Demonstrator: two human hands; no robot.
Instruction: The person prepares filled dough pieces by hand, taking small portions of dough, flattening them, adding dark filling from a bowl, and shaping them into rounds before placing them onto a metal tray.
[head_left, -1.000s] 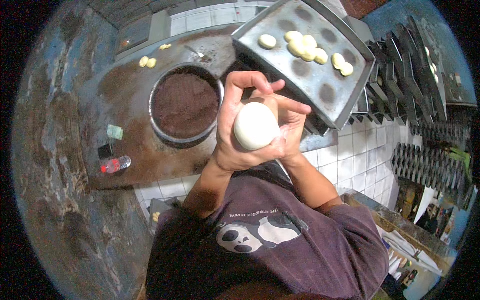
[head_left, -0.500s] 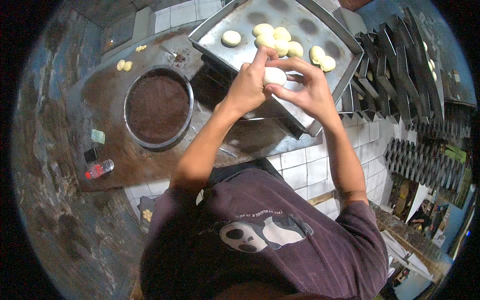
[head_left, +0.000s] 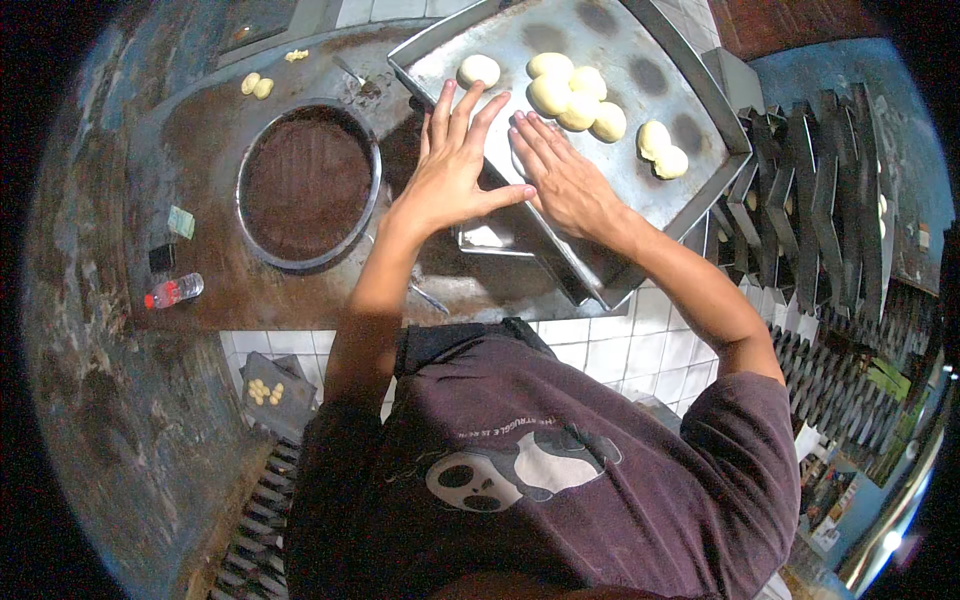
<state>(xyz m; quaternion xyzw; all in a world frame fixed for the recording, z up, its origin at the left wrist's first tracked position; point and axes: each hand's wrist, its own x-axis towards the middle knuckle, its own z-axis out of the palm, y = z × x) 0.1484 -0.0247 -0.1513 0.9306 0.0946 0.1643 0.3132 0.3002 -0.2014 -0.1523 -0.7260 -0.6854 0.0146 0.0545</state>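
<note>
The tray (head_left: 622, 48) holds eight visible balls (head_left: 578, 111): one alone, five clustered, two touching. On the table (head_left: 200, 150), one bowl (head_left: 376, 165) holds a brown mass (head_left: 310, 185). Your left hand (head_left: 446, 187) spreads its fingers wide just beside the lone ball (head_left: 479, 70); your right hand's (head_left: 573, 195) lie straight, together over the tray, underside hidden.

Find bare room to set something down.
Brown-stained metal table: between round metal basin and clear plastic bottle. Grey rectangular metal tray: between right hand and rightmost pair of round yellow dough balls. Crowded: around left hand and dough cluster.
</note>
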